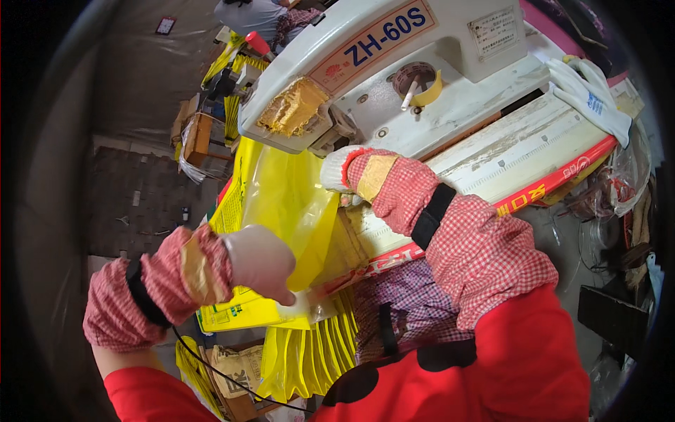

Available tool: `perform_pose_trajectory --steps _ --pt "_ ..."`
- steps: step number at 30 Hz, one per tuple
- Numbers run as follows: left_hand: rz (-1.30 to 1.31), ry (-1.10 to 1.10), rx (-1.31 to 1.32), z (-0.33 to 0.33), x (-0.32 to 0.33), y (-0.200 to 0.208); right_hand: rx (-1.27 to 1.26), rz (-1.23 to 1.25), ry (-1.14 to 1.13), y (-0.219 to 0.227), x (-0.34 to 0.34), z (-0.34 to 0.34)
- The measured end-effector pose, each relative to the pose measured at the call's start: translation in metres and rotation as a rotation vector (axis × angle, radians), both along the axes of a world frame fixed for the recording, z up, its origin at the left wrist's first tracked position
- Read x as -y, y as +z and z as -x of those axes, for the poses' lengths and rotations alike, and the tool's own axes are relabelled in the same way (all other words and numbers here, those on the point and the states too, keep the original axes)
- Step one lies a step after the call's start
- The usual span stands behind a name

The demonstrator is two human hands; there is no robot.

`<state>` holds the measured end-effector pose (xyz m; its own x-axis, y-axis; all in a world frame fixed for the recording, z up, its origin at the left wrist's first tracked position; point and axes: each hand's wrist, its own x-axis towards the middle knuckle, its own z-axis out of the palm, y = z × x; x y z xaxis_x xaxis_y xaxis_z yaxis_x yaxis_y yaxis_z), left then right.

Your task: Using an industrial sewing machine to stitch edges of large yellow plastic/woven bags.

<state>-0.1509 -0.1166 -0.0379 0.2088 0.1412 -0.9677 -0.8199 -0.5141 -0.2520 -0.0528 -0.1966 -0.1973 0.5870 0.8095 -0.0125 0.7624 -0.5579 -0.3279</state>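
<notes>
My left hand (261,260), in a pale glove, is over the near left part of a yellow plastic sheet (292,204). Its back faces up and one finger or the thumb points down; the other fingers are hidden. At the sheet's right edge, just below the head of a large white machine (415,77), is my right hand (337,169) in a white glove with a red cuff edge. Its fingers are mostly out of sight, so any grip cannot be made out. Red checked sleeve covers with black bands wrap both forearms.
A worn white ledge with a ruled scale (492,165) runs right from the machine. Tape rolls (425,86) and a white glove (590,102) lie on it. Folded yellow pieces (309,355) hang below. A wooden box (200,135) stands at far left, and another person (253,17) is behind.
</notes>
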Motion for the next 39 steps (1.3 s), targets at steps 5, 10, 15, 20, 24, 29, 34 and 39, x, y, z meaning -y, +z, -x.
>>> perform_pose_trajectory --steps 5,10,15,20,24,29,34,39 --pt "0.129 -0.272 -0.084 0.049 -0.007 0.003 -0.022 -0.063 -0.28 -0.011 -0.006 0.012" --pt "0.302 -0.233 -0.055 0.048 -0.007 -0.012 0.102 0.111 -0.324 0.031 -0.012 0.068" --pt "0.413 -0.237 -0.111 0.048 -0.009 -0.029 0.153 0.197 0.044 0.005 -0.04 0.09" --pt "0.735 -0.171 -0.172 0.054 -0.007 -0.045 -0.216 -0.091 0.13 -0.003 -0.035 0.103" --pt "0.735 -0.217 -0.028 0.051 -0.005 -0.033 -0.122 -0.454 -0.175 0.008 -0.012 0.099" --pt "1.005 -0.279 0.078 0.058 -0.042 -0.05 -0.413 -0.376 -0.769 0.023 0.028 0.055" --pt "0.958 -0.332 0.039 0.061 -0.026 -0.048 -0.38 -0.08 -0.604 -0.002 -0.018 0.067" --pt "1.049 -0.305 0.153 0.064 -0.033 -0.043 -0.276 -0.102 -0.922 -0.018 -0.057 0.073"
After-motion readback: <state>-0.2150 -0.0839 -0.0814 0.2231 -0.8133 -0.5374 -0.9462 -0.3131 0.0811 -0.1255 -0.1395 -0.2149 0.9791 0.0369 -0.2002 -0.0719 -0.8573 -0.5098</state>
